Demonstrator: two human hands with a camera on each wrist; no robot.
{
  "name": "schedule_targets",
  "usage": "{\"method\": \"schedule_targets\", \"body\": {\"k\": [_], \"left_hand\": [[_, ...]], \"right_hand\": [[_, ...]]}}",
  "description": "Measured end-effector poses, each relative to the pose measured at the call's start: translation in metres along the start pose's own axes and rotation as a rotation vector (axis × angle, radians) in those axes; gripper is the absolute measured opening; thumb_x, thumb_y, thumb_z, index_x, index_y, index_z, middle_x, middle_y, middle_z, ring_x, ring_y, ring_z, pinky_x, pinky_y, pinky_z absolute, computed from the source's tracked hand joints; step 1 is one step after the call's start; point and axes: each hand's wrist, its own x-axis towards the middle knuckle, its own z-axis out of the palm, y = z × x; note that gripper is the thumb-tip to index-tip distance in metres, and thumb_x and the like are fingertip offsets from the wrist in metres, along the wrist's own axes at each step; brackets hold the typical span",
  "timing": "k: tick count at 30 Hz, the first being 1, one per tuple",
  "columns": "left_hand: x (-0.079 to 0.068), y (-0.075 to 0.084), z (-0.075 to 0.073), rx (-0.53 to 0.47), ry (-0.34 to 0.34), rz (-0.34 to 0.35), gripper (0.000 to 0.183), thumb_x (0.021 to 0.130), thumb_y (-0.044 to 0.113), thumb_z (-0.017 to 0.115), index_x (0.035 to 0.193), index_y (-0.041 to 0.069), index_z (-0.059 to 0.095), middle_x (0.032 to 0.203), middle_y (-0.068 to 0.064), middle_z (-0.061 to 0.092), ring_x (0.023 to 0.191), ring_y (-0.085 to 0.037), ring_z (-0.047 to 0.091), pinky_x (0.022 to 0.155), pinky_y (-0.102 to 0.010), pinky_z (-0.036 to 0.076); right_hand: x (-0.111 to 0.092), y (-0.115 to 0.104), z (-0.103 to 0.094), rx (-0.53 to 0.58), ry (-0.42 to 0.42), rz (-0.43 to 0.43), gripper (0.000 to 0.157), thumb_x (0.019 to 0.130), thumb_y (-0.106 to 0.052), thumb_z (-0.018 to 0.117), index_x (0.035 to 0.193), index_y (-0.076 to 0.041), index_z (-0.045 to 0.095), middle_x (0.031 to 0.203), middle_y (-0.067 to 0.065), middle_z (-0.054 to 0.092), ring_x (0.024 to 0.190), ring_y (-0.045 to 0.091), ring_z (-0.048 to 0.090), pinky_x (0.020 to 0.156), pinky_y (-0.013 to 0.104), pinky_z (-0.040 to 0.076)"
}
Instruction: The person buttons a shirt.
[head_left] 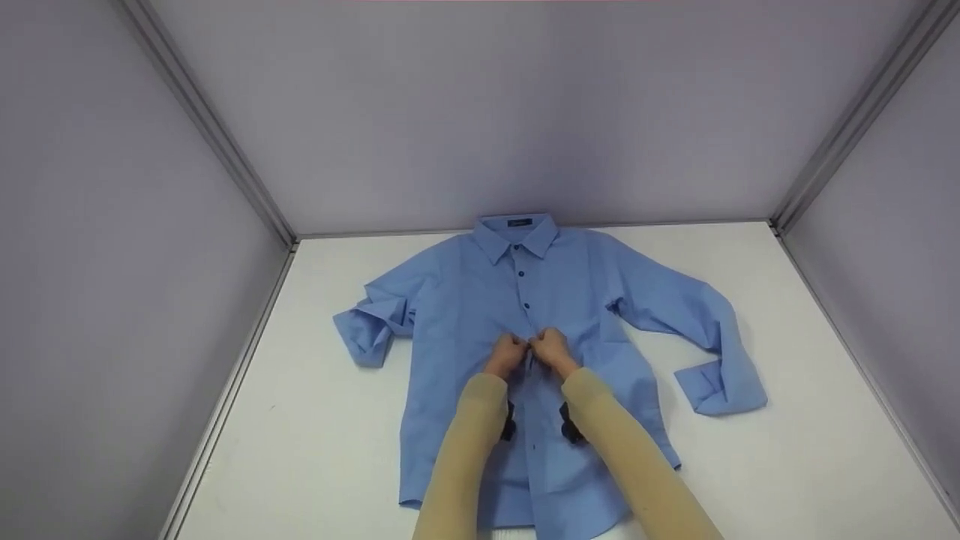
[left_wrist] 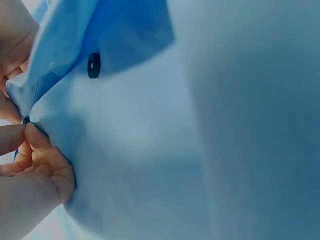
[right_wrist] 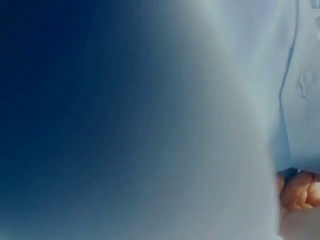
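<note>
A light blue long-sleeved button-up shirt point(head_left: 480, 292) lies front up on a white table, its collar toward the back wall. At the middle of its front, my left hand point(head_left: 508, 352) and right hand point(head_left: 553, 347) meet and pinch the front edges. In the left wrist view, the thumb and finger of my left hand point(left_wrist: 37, 175) pinch cloth right beside a dark button point(left_wrist: 26, 120). My right hand point(left_wrist: 15, 45) grips the raised front edge there. Another dark button point(left_wrist: 93, 65) shows on the cloth. The right wrist view shows a buttonhole point(right_wrist: 303, 82); near cloth blocks most of it.
The white table point(head_left: 315, 435) extends on both sides of the shirt. A folded-back sleeve point(head_left: 367, 330) lies at left, and a bent sleeve point(head_left: 727, 360) at right. Grey walls point(head_left: 525, 112) enclose the back and sides. Dark wrist devices point(head_left: 571, 425) sit under the forearms.
</note>
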Motion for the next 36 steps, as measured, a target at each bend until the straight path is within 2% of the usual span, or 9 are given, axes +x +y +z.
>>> {"method": "schedule_targets", "body": {"k": [3,7,12,15,17,21,25,32,36], "left_hand": [[-0.011,0.014,-0.007,0.012,0.011,-0.011,0.038,0.084,0.003,0.048,0.051,0.007,0.029,0.046,-0.003,0.024,0.041,-0.016,0.02,0.041,-0.032,0.022],[0.004,0.005,-0.005,-0.043,0.034,0.079,0.037,0.083,0.009,0.053,0.051,0.007,0.034,0.048,-0.002,0.027,0.043,-0.015,0.022,0.042,-0.033,0.026],[0.051,-0.027,0.013,0.049,0.119,0.215,0.036,0.078,0.007,0.053,0.046,0.011,0.036,0.042,0.003,0.03,0.036,-0.01,0.024,0.035,-0.029,0.026],[0.089,-0.052,0.026,0.115,0.161,0.252,0.037,0.077,0.009,0.053,0.045,0.014,0.034,0.04,0.004,0.027,0.033,-0.009,0.021,0.032,-0.028,0.022],[0.117,-0.07,0.035,0.134,0.178,0.263,0.037,0.077,0.01,0.053,0.045,0.014,0.034,0.04,0.003,0.027,0.033,-0.011,0.02,0.031,-0.029,0.021],[0.133,-0.079,0.037,0.122,0.194,0.311,0.036,0.074,0.01,0.051,0.044,0.016,0.033,0.039,0.006,0.025,0.031,-0.008,0.019,0.029,-0.027,0.02],[0.118,-0.066,0.032,0.149,0.203,0.319,0.035,0.073,0.005,0.049,0.044,0.015,0.032,0.039,0.004,0.026,0.031,-0.01,0.021,0.03,-0.029,0.023],[0.015,0.014,-0.003,0.096,0.173,0.251,0.035,0.076,-0.002,0.048,0.046,0.009,0.033,0.043,-0.001,0.028,0.037,-0.014,0.022,0.038,-0.031,0.024],[-0.016,0.037,-0.017,-0.016,0.162,0.173,0.035,0.075,-0.003,0.049,0.047,0.01,0.035,0.043,0.0,0.03,0.037,-0.012,0.023,0.038,-0.028,0.023]], "right_hand": [[-0.011,-0.009,-0.008,0.006,-0.013,-0.065,0.04,0.086,-0.003,0.047,0.051,-0.012,0.031,0.045,-0.002,0.03,0.039,0.009,0.026,0.04,0.025,0.026],[-0.01,-0.015,-0.015,0.004,-0.02,-0.121,0.042,0.084,-0.002,0.05,0.05,-0.012,0.028,0.046,-0.002,0.025,0.039,0.008,0.022,0.041,0.024,0.024],[0.064,0.05,0.007,-0.079,0.015,-0.252,0.04,0.082,-0.008,0.054,0.052,-0.013,0.027,0.047,-0.001,0.021,0.04,0.011,0.02,0.038,0.027,0.024],[0.072,0.054,0.009,-0.094,0.046,-0.303,0.039,0.082,-0.008,0.054,0.054,-0.012,0.027,0.048,0.001,0.022,0.04,0.014,0.021,0.039,0.031,0.025],[0.025,0.006,-0.01,-0.096,0.062,-0.312,0.04,0.083,-0.002,0.051,0.053,-0.012,0.026,0.047,-0.001,0.021,0.04,0.012,0.021,0.042,0.03,0.025],[-0.015,-0.034,-0.026,-0.098,0.075,-0.305,0.039,0.087,-0.002,0.048,0.053,-0.011,0.029,0.046,-0.004,0.022,0.039,0.007,0.022,0.044,0.026,0.024],[-0.019,-0.035,-0.026,-0.103,0.093,-0.326,0.037,0.087,-0.003,0.048,0.054,-0.01,0.033,0.047,-0.003,0.027,0.042,0.009,0.027,0.045,0.025,0.026],[-0.018,-0.03,-0.021,-0.087,0.125,-0.291,0.029,0.086,-0.003,0.052,0.058,-0.008,0.043,0.053,0.0,0.038,0.048,0.013,0.036,0.048,0.027,0.031],[-0.019,-0.031,-0.022,0.007,0.096,-0.262,0.029,0.086,-0.003,0.049,0.057,-0.006,0.043,0.052,0.001,0.037,0.047,0.013,0.034,0.048,0.027,0.03]]}}
